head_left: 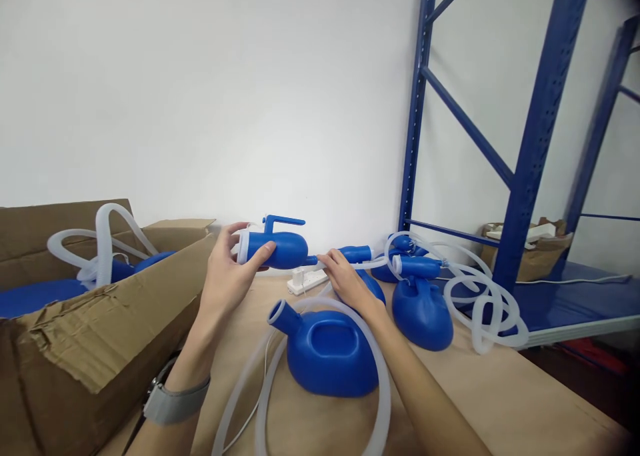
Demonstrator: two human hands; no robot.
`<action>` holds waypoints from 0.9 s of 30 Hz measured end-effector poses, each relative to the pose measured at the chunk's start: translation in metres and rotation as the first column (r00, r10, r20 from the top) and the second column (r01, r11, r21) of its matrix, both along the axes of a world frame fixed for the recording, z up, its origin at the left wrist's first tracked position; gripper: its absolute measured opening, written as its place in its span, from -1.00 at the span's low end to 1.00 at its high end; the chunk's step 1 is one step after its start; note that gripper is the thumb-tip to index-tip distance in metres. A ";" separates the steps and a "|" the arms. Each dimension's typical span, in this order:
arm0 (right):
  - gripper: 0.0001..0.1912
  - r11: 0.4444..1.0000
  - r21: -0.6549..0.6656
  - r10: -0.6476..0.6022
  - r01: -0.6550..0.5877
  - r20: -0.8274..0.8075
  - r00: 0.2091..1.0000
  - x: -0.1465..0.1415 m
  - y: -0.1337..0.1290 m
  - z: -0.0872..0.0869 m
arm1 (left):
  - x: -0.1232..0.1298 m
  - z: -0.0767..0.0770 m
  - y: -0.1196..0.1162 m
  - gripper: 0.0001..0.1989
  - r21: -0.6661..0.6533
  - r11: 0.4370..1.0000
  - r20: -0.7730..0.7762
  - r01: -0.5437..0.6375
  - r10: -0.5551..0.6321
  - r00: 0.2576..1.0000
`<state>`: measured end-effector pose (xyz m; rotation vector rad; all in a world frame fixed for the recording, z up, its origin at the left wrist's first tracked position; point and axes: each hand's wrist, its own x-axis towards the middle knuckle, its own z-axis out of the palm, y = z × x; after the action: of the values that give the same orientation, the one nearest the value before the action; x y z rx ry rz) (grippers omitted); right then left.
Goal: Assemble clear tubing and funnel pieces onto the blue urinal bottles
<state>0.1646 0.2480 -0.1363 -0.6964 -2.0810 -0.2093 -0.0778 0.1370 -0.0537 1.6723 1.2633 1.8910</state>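
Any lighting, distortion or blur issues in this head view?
Head view: soft, bright light, with a pale glow mid-way across the white wall; near rack upright leans, likely wide-angle distortion; right-hand corners darken; left hand and right hand look fairly sharp.

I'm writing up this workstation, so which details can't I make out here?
All in the head view:
- Tip of the blue bottle's nozzle: covered by the right hand.
- Bottom of the cardboard box: hidden by its near wall and the things inside.
- Lower run of the looped tube: cut off by the bottom edge.
- Red thing under the shelf: too dim and small.
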 end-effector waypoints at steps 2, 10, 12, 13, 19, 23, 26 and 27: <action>-0.63 1.000 -0.007 -0.014 0.014 0.019 1.000 0.003 -0.003 0.003 | 0.002 -0.003 0.004 -0.38 -0.002 0.998 -0.067 -0.065 0.065 0.996; -0.60 0.995 -0.092 -0.027 0.030 0.038 0.999 0.015 -0.017 0.018 | 0.013 -0.010 0.013 -0.34 -0.047 0.998 -0.068 -0.032 0.028 0.997; -0.61 0.990 -0.109 -0.086 0.092 0.055 0.995 0.019 -0.014 0.015 | 0.011 -0.008 0.012 -0.36 -0.025 0.998 -0.023 -0.065 0.064 0.998; -0.62 0.986 -0.117 -0.113 0.121 0.077 0.991 0.020 -0.012 0.014 | 0.009 -0.007 0.011 -0.38 -0.004 0.996 -0.021 -0.089 0.089 0.996; -0.63 0.982 -0.163 -0.082 0.100 0.111 0.990 0.018 -0.016 0.013 | 0.011 -0.010 0.012 -0.47 -0.024 0.993 -0.084 -0.112 0.109 0.990; -0.64 0.978 -0.203 -0.024 0.043 0.095 0.995 0.014 -0.025 0.021 | 0.016 -0.015 0.016 -0.45 -0.047 0.995 -0.072 -0.090 0.086 0.994; -0.65 0.969 -0.247 0.027 0.000 0.106 0.994 0.015 -0.031 0.027 | 0.013 -0.016 0.020 -0.43 -0.071 0.996 -0.039 -0.047 0.044 0.998; -0.66 0.965 -0.261 0.036 -0.007 0.108 0.994 0.015 -0.034 0.029 | 0.011 -0.016 0.021 -0.40 -0.083 0.996 -0.025 -0.028 0.026 0.999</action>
<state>0.1799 0.2140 -0.1072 -0.8348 -2.2465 0.0409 -0.0664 0.1582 -0.0698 1.6479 1.3614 1.8127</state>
